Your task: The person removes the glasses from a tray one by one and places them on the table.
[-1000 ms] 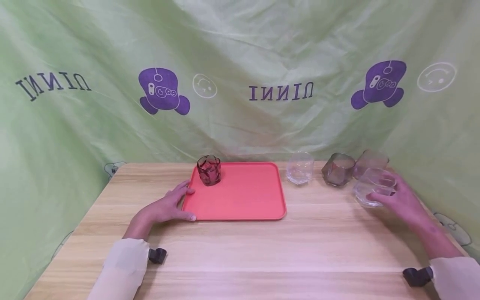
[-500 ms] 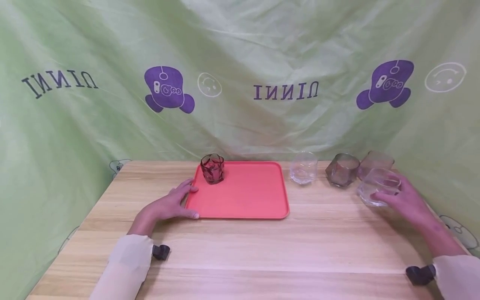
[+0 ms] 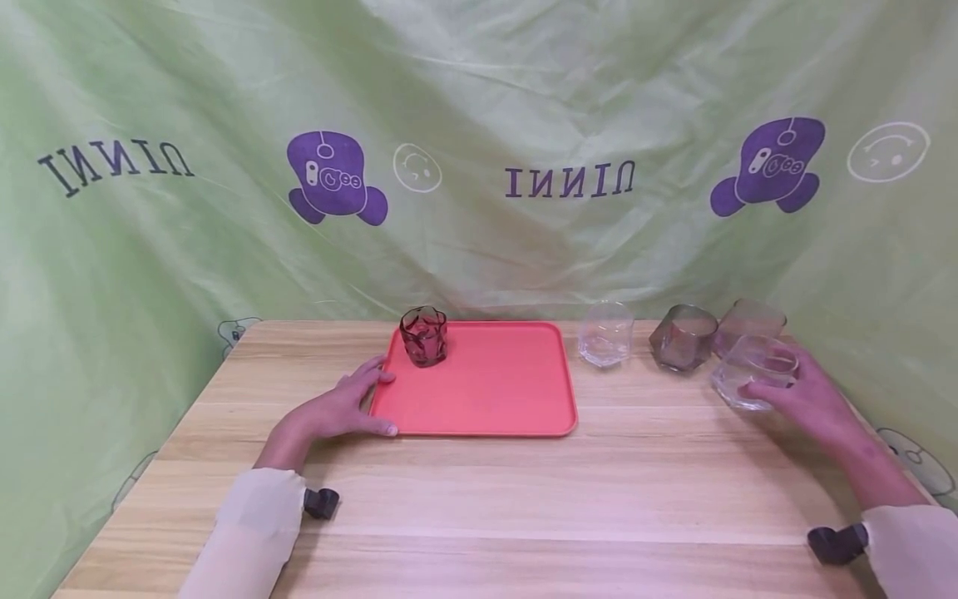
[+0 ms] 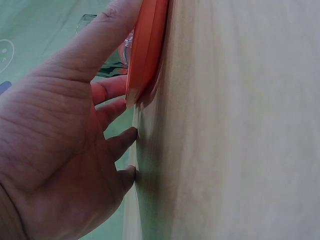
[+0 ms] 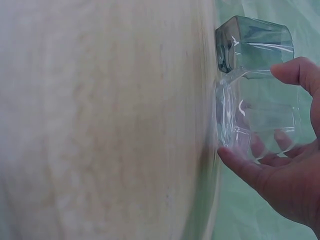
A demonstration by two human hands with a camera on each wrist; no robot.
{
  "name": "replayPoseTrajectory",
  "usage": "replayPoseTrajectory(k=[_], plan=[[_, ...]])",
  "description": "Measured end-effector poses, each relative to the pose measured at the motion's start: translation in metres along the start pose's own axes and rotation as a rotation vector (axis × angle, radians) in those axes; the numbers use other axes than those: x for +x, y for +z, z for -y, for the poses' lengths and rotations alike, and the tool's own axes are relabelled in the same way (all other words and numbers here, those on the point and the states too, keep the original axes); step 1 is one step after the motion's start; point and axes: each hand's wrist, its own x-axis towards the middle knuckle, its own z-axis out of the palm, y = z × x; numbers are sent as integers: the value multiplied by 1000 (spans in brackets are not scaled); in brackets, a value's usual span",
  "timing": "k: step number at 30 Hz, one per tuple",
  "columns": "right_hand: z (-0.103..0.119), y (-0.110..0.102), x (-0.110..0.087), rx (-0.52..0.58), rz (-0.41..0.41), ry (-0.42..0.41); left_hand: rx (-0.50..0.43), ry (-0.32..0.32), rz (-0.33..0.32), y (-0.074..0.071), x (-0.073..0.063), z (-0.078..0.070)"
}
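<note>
My left hand (image 3: 340,408) rests at the near left corner of a red tray (image 3: 494,399), thumb and fingers spread. In the left wrist view the fingers (image 4: 115,112) look loosely extended, some touching the tray's side. A dark purple-tinted glass (image 3: 424,337) stands upright at the tray's back left. At the table's right side my right hand (image 3: 812,395) holds a clear faceted glass (image 3: 752,374), thumb on one side, fingers on the other. Its base is at the tabletop; whether it touches is unclear. Behind it stand a grey smoky glass (image 3: 683,339) and a partly hidden pinkish glass (image 3: 751,320).
Between the tray and the grey glass stands another clear glass (image 3: 606,335). A wooden table (image 3: 524,516) bears everything. Green printed cloth (image 3: 464,108) hangs close behind the table and along both sides.
The head view has shifted slightly, moving the whole scene a little to the right. Both hands keep their places, the left at the tray and the right round the clear glass.
</note>
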Motion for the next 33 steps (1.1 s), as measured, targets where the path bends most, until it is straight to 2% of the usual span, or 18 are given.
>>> replayPoseTrajectory(k=[9, 26, 33], plan=[[-1, -1, -1, 65, 43, -7, -5, -6, 8, 0, 1, 0], [-1, 0, -1, 62, 56, -15, -14, -24, 12, -1, 1, 0], [3, -2, -3, 40, 16, 5, -15, -25, 21, -1, 1, 0]])
